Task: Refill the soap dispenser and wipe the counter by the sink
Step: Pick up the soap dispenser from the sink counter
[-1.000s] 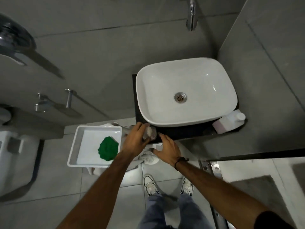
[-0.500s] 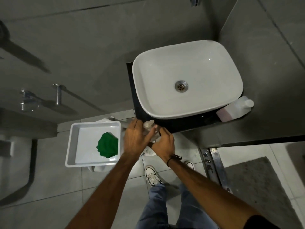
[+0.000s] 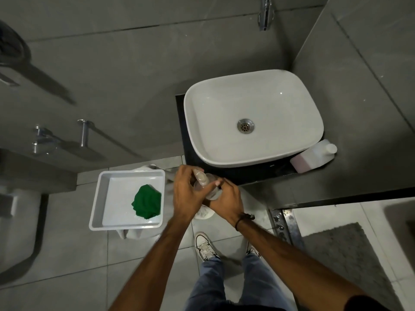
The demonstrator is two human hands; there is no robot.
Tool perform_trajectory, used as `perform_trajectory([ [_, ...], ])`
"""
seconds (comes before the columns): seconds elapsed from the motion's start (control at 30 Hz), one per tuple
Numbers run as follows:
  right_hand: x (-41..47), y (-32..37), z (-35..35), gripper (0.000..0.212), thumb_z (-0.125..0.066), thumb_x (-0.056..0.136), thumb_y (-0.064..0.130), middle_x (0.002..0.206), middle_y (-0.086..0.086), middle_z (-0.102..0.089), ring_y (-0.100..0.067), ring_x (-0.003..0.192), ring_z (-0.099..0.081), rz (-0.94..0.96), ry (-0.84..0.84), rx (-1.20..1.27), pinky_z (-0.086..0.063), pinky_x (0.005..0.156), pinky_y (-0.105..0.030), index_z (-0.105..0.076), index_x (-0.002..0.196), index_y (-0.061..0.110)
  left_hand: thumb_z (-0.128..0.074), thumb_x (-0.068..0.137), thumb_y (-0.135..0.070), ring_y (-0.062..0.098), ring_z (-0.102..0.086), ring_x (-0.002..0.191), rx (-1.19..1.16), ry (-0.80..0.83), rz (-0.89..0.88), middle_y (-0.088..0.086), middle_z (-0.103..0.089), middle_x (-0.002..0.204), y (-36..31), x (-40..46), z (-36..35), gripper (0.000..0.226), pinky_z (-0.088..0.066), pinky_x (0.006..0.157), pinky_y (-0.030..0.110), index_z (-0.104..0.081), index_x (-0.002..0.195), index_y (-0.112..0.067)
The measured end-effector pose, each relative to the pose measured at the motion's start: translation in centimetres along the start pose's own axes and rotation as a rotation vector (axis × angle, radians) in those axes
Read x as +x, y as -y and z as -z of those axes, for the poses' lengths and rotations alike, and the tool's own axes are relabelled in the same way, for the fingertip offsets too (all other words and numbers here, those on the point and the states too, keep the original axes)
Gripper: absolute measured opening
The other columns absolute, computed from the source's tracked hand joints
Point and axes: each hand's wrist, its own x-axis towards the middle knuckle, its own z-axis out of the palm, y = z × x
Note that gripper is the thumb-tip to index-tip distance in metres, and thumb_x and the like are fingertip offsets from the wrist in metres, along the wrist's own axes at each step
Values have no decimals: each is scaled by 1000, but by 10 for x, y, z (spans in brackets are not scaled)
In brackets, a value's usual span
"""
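A clear soap dispenser (image 3: pixel 205 184) with a pump top is held in front of the counter's near edge, off the dark counter (image 3: pixel 251 173). My left hand (image 3: pixel 187 194) wraps around its pump end from the left. My right hand (image 3: pixel 226 199) grips the bottle body from the right. A white refill bottle (image 3: pixel 313 157) with pinkish liquid lies on the counter at the right of the white sink basin (image 3: pixel 253 117). A green cloth (image 3: pixel 147 203) lies crumpled in a white tray (image 3: pixel 98 205) at the left.
The tray rests on a white stand over the tiled floor. A chrome tap (image 3: pixel 266 12) sticks out of the grey wall above the basin. A toilet (image 3: pixel 15 212) is at far left, a grey mat (image 3: pixel 345 254) at lower right. My shoes (image 3: pixel 205 246) stand below the hands.
Both hands closed on the dispenser and brought it off the counter edge toward me. The camera view shifted, so the basin sits lower and further right in the frame.
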Motion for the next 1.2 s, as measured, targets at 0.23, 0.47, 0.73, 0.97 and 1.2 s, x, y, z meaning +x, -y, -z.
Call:
perform_trajectory([
  [0.23, -3, -3, 7, 71, -87, 62, 56, 117, 5, -68, -9, 105, -64, 61, 29, -7, -57, 85, -23, -64, 121, 23, -100, 52, -42, 14, -55, 66, -103, -95, 115, 5, -60, 74, 2, 0, -2, 54, -49, 56, 25, -55, 72, -20],
  [0.47, -3, -2, 15, 75, -85, 60, 56, 119, 6, -70, -8, 107, -65, 86, 30, 9, -58, 89, -27, -62, 125, 26, -95, 64, -15, 9, -69, 105, -171, 83, 32, -7, -74, 111, -1, -7, 1, 58, -55, 86, 16, -71, 117, -22],
  [0.73, -5, 5, 2, 69, -87, 62, 52, 112, -2, -73, -18, 106, -65, 135, -18, -81, -53, 91, -29, -66, 117, 18, -97, 60, -28, 12, -62, 70, -72, -170, 92, -12, -63, 77, -12, -5, -4, 46, -54, 59, 27, -56, 83, -31],
  [0.97, -1, 3, 10, 71, -73, 60, 67, 107, 1, -74, -16, 101, -64, 159, -56, -101, -56, 87, -33, -67, 116, 23, -91, 71, -13, 1, -65, 94, -13, 102, -86, -20, -68, 100, 0, -6, 14, 42, -54, 78, 21, -73, 105, -29],
  [1.2, -1, -8, -1, 75, -85, 58, 64, 105, 4, -72, -17, 100, -60, 74, -125, -212, -53, 83, -33, -64, 119, 26, -96, 63, -32, 3, -61, 63, -300, -163, 173, -8, -69, 72, -18, -1, 21, 34, -55, 58, 20, -66, 79, -30],
])
